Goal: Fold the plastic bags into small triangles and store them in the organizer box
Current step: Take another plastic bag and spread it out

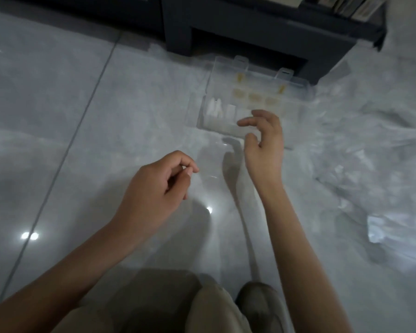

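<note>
Right hand (264, 143), fingers apart, hovers above 1 organizer box (289, 108); left hand (161, 183), fingers curled together, holds nothing visible.

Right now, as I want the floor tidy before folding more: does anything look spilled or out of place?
The loose plastic bags sprawl in a crumpled heap across the floor right of the organizer box, not stacked. The folded triangles stand inside their compartments, none visibly outside. The blur hides any damage.
</note>
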Demonstrator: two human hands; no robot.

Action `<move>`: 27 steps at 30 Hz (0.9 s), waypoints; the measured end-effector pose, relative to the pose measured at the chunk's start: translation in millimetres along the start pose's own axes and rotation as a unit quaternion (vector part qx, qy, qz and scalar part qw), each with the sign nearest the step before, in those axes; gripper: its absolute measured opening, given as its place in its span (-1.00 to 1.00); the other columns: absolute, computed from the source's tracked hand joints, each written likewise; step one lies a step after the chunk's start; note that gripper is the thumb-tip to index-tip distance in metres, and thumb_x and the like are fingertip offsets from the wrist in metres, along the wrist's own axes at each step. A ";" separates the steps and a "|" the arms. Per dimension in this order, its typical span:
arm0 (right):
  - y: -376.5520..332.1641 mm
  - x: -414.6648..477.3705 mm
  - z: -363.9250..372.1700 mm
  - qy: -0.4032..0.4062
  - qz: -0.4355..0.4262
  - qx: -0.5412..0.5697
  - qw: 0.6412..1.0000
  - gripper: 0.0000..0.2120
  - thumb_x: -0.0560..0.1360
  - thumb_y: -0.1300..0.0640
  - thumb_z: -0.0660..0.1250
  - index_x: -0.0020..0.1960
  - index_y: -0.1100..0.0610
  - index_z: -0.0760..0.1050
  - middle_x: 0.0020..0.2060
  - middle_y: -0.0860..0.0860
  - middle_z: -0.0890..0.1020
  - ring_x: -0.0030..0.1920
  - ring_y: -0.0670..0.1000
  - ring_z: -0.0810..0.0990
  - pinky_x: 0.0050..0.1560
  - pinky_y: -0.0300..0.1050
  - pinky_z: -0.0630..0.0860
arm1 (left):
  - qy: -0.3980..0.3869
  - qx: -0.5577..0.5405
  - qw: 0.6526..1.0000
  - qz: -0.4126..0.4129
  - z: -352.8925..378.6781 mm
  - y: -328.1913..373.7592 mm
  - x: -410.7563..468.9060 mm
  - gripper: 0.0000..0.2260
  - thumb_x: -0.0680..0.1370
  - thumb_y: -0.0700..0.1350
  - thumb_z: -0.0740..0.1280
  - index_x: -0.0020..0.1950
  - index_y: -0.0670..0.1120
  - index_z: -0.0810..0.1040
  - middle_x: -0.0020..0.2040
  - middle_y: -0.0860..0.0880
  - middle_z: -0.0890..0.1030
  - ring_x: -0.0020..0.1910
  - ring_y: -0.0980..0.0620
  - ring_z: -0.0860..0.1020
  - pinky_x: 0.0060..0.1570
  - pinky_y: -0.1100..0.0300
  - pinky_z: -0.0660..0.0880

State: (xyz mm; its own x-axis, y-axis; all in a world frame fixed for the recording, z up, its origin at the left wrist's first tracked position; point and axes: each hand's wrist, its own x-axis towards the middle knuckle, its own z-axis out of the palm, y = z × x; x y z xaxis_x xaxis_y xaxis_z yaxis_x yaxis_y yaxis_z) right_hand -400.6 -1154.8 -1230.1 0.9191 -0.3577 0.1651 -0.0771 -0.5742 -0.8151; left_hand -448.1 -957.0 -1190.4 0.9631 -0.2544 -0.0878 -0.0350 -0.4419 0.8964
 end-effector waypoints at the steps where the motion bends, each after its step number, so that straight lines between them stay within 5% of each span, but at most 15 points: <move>1: 7.1 -7.9 -10.9 0.030 0.021 0.016 0.999 -0.67 0.34 0.36 0.13 -0.08 0.11 0.58 0.17 0.09 0.49 0.27 0.05 0.44 0.26 -0.38 0.29 | -0.012 -0.003 1.000 0.000 2.9 2.3 1.6 -0.87 0.54 -0.08 0.19 -0.09 0.07 0.53 -0.44 0.07 0.52 -0.44 0.05 0.52 -0.34 0.03 0.52; 5: 54.6 -38.8 -56.7 0.143 0.064 -0.127 0.979 -0.71 0.42 0.37 0.19 0.02 0.15 0.59 0.36 0.15 0.37 0.37 0.05 0.31 0.25 -0.31 0.25 | -0.046 -0.034 0.998 0.004 13.0 10.9 4.6 -0.87 0.55 -0.11 0.21 -0.11 0.02 0.55 -0.43 0.05 0.54 -0.45 0.06 0.53 -0.36 0.20 0.49; 8: 89.8 -49.3 -79.4 0.064 0.166 -0.218 0.960 -0.64 0.51 0.28 0.25 0.28 0.13 0.52 0.51 0.23 0.12 0.44 0.18 0.27 0.27 -0.24 0.22 | -0.066 -0.038 0.997 0.003 17.5 13.0 2.4 -0.82 0.60 -0.25 0.23 -0.10 -0.03 0.56 -0.42 -0.01 0.54 -0.43 0.06 0.53 -0.36 0.29 0.47; 11: 104.5 -52.3 -88.7 0.015 0.189 -0.317 0.929 -0.55 0.54 0.19 0.26 0.42 0.17 0.39 0.48 0.26 0.22 0.36 0.27 0.33 0.31 0.02 0.27 | -0.074 -0.033 0.997 -0.002 20.1 12.4 0.9 -0.81 0.58 -0.28 0.23 -0.10 -0.03 0.56 -0.41 -0.02 0.54 -0.43 0.06 0.53 -0.36 0.28 0.47; 17: 71.2 -51.2 -94.5 -0.010 0.171 -0.421 0.891 -0.79 0.53 0.20 0.21 -0.06 0.21 0.62 -0.04 0.17 0.63 0.02 0.22 0.52 0.03 -0.01 0.30 | -0.077 -0.027 0.997 -0.012 18.9 9.0 -2.7 -0.81 0.58 -0.28 0.24 -0.10 -0.03 0.57 -0.40 -0.05 0.55 -0.43 0.07 0.53 -0.36 0.31 0.48; 19: 45.1 -50.1 -100.7 -0.051 0.144 -0.285 0.946 -0.81 0.49 0.20 0.29 -0.21 0.15 0.65 -0.20 0.06 0.68 -0.11 0.09 0.60 -0.03 -0.07 0.40 | -0.075 -0.036 0.996 -0.018 18.6 7.2 -3.5 -0.86 0.58 -0.20 0.29 -0.11 0.00 0.57 -0.38 -0.04 0.56 -0.40 0.08 0.55 -0.33 0.29 0.49; 21: 12.8 -48.3 -105.5 -0.142 0.154 -0.005 0.978 -0.77 0.46 0.28 0.34 -0.29 0.05 0.66 -0.29 -0.06 0.68 -0.24 -0.10 0.60 -0.14 -0.27 0.47 | -0.070 -0.050 0.996 -0.025 18.0 5.4 -3.6 -0.95 0.49 -0.05 0.33 -0.10 0.08 0.57 -0.26 0.03 0.60 -0.27 0.11 0.59 -0.24 0.28 0.52; 24: -16.6 -51.6 -99.0 -0.261 0.188 0.386 0.865 -0.96 0.32 0.13 0.47 -0.30 0.04 0.65 -0.30 -0.07 0.65 -0.28 -0.12 0.58 -0.22 -0.31 0.48 | -0.084 -0.052 0.995 0.006 17.8 3.6 -3.5 -0.73 0.37 0.16 0.35 0.07 0.28 0.53 0.08 0.22 0.55 0.10 0.19 0.55 0.00 0.34 0.49; 27: -22.2 -56.0 -78.4 -0.312 0.211 0.550 0.746 -0.64 0.25 -0.07 0.59 -0.01 0.03 0.65 -0.11 0.00 0.65 -0.06 0.02 0.62 -0.02 -0.09 0.55 | -0.092 -0.065 0.993 0.044 15.9 5.7 -5.7 -0.45 0.30 0.23 0.40 0.21 0.54 0.30 0.25 0.44 0.33 0.29 0.31 0.38 0.17 0.44 0.36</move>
State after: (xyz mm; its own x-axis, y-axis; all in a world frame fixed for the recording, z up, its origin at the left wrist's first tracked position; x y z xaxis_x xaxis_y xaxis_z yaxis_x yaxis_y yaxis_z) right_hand -480.7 -1179.7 -1177.7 0.9301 0.2737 -0.2452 -0.3618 0.5657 -0.7410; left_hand -458.0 -971.8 -1191.7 0.8927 -0.4447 -0.0729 -0.0716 -0.2996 0.9514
